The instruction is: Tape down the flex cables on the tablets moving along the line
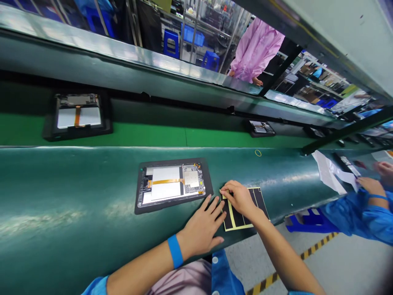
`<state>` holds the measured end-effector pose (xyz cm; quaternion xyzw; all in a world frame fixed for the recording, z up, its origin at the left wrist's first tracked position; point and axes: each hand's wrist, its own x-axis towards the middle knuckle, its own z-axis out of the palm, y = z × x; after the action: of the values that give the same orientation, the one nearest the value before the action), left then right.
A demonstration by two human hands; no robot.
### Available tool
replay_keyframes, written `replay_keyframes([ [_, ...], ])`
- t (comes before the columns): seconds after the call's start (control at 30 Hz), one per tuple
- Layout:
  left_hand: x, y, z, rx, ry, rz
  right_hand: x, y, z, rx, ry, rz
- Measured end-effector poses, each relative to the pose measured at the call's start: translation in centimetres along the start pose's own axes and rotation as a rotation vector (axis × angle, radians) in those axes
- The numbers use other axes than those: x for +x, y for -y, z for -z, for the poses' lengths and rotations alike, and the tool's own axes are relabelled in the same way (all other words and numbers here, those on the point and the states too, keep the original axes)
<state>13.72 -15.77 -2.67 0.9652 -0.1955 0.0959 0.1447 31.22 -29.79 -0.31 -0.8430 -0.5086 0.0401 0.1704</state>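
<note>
My left hand (203, 226), with a blue band at the wrist, lies flat with its fingers spread. Its fingertips reach between the opened tablet and a sheet of black stickers (239, 217) on yellow backing. Bent over the sheet's upper left corner, my right hand (240, 197) pinches thumb and fingers together at the edge of a black sticker. How much of it is lifted cannot be made out. The opened tablet (167, 183) rests on a dark foam tray (209, 180), showing its circuit board, a silver-white panel and an orange ribbon cable.
Beyond the bench, a green conveyor belt (138, 135) carries more opened tablets, one at left (79, 116) and one farther right (260, 128). A yellow rubber band (258, 153) and white papers (328, 172) lie on the bench. At right are a co-worker's hands (372, 186); a person in pink (258, 49) stands opposite.
</note>
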Motion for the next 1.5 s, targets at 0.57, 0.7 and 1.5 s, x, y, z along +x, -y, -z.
replay_keyframes([
  [0.57,0.3,-0.1,0.3,-0.023,-0.029,0.02,-1.7,0.2,-0.7,-0.019,-0.134,0.03],
  [0.7,0.3,-0.1,0.2,-0.034,-0.036,0.023,-2.4,0.4,-0.5,-0.025,-0.181,0.042],
  [1.5,-2.3,0.6,4.3,-0.152,-0.134,0.099,3.1,5.7,3.6,0.185,-0.21,0.182],
])
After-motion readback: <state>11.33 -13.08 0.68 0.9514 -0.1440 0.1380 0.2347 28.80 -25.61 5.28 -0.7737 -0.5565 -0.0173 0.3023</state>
